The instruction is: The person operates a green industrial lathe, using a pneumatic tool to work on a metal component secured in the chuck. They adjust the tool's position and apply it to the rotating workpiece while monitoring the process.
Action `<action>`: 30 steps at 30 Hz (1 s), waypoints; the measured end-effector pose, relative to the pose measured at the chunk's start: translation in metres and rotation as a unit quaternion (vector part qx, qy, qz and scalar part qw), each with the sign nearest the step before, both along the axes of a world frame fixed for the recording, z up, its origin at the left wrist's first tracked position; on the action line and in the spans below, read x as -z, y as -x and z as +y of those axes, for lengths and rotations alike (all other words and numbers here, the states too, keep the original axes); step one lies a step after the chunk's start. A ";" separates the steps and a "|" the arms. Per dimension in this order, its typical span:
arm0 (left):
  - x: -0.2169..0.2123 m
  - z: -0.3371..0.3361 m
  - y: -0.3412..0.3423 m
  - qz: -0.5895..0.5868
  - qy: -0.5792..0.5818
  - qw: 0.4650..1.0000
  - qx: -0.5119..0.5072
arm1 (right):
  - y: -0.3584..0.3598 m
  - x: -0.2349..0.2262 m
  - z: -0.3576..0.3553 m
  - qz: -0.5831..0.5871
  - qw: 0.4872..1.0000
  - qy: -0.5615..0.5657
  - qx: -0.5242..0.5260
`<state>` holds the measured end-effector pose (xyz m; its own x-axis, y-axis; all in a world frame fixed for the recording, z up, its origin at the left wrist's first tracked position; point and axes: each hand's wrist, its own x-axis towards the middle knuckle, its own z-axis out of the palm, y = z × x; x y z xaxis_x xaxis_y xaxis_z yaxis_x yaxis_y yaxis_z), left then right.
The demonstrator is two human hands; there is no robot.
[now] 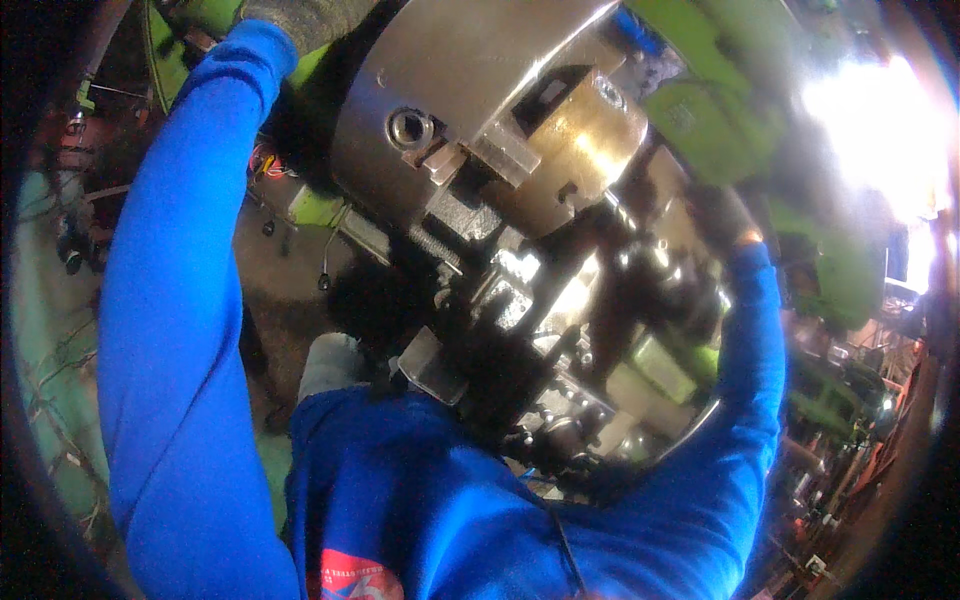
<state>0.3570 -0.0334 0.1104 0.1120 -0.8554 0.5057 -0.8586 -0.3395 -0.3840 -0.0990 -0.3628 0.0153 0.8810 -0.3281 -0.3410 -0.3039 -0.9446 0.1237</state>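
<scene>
A large steel lathe chuck (450, 70) fills the upper middle, with a thick round metal workpiece (590, 135) between its stepped jaws. My left hand (310, 22), in a dark glove, reaches up beside the chuck at the green headstock. The top edge of the picture cuts off its fingers. My right hand (722, 215), also gloved, is on the far side of the carriage, right of the workpiece. Shadow and blur hide its fingers and whatever they touch. Below the workpiece sits the shiny tool post (510, 285) with its blocks and bolts.
Slides and handles of the lathe carriage (570, 410) lie close in front of my body. A green machine part (720, 130) stands at upper right, near a glaring bright window (880, 120). Levers with dark knobs (323, 280) hang left of the chuck.
</scene>
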 end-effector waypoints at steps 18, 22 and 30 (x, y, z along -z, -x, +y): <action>0.003 -0.004 -0.005 -0.039 -0.015 0.998 0.039 | 0.013 0.000 -0.006 -0.003 0.978 -0.155 0.143; 0.005 -0.002 -0.004 -0.020 -0.005 1.000 0.007 | 0.008 0.008 -0.008 -0.013 0.983 -0.102 0.152; 0.006 -0.001 -0.003 -0.033 0.004 0.998 0.048 | -0.002 -0.039 0.048 -0.033 0.974 0.071 0.213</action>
